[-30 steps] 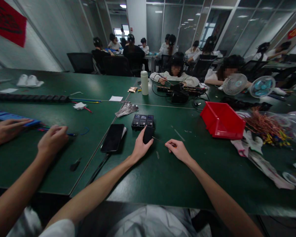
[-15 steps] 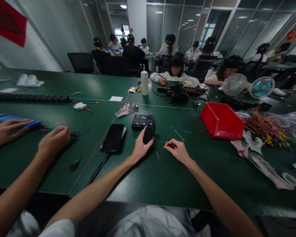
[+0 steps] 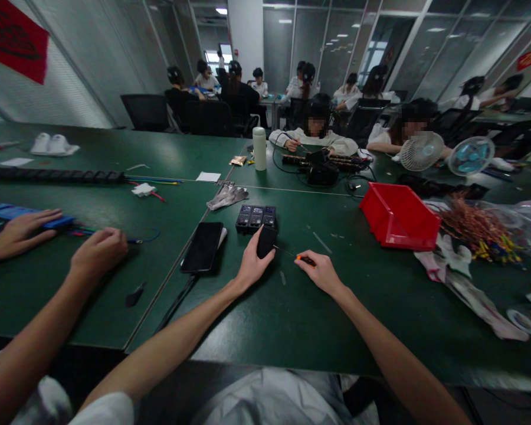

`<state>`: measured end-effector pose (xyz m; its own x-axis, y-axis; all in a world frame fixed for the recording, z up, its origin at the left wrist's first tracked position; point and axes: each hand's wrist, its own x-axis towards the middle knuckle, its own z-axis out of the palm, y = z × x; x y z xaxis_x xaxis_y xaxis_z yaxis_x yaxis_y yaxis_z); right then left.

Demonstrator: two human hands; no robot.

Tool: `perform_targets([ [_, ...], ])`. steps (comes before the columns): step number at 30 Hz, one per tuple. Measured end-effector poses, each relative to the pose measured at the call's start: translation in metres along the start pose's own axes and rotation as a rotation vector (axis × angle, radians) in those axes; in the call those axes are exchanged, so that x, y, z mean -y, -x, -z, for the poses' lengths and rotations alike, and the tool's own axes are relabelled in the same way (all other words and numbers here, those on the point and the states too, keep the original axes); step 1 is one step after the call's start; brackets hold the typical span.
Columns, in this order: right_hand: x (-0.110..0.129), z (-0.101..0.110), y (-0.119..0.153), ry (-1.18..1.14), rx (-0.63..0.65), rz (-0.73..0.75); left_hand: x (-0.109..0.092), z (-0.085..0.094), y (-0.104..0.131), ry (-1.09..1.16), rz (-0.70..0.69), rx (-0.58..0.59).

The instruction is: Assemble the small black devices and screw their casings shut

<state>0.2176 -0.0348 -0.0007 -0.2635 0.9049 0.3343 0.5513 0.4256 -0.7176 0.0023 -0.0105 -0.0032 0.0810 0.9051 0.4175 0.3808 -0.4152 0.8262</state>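
Observation:
My left hand point(image 3: 253, 262) is closed round a small black block point(image 3: 266, 241), thumb and fingers on its sides. In my right hand point(image 3: 321, 271) is a screwdriver point(image 3: 308, 261) with a black and orange handle. Its thin shaft points left, and the tip lies at the block's right side; whether it touches a screw is too small to tell. Just beyond the block stands a row of three black modules point(image 3: 256, 218) with small dark windows. A black phone point(image 3: 202, 247) lies left of my left hand, with a cable running from it towards the table's near edge.
A red bin point(image 3: 398, 217) stands to the right, beside copper wires point(image 3: 473, 221) and work gloves point(image 3: 458, 274). A pale bottle point(image 3: 259, 149) stands further back, near another glove point(image 3: 227, 197). At the left, a co-worker's hands point(image 3: 100, 251) rest near a blue strip point(image 3: 15, 213).
The co-worker's hand on the blue strip has shifted to the right. My two hands, the block and the screwdriver stay in nearly the same place.

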Motion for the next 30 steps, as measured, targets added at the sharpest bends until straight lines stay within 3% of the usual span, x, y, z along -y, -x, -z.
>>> perform_targets([
  [10,0.0046,0.0026,-0.0002,0.003,0.065,0.008,-0.0008,-0.0001,0.0004,-0.011,-0.012,-0.01],
  [18,0.0045,0.0003,0.0008,-0.046,-0.054,0.018,-0.0006,-0.0007,0.0007,-0.017,-0.013,-0.006],
  [30,-0.0024,-0.0024,0.0017,0.031,-0.073,0.096,0.0033,-0.0004,0.0006,-0.032,-0.03,0.003],
])
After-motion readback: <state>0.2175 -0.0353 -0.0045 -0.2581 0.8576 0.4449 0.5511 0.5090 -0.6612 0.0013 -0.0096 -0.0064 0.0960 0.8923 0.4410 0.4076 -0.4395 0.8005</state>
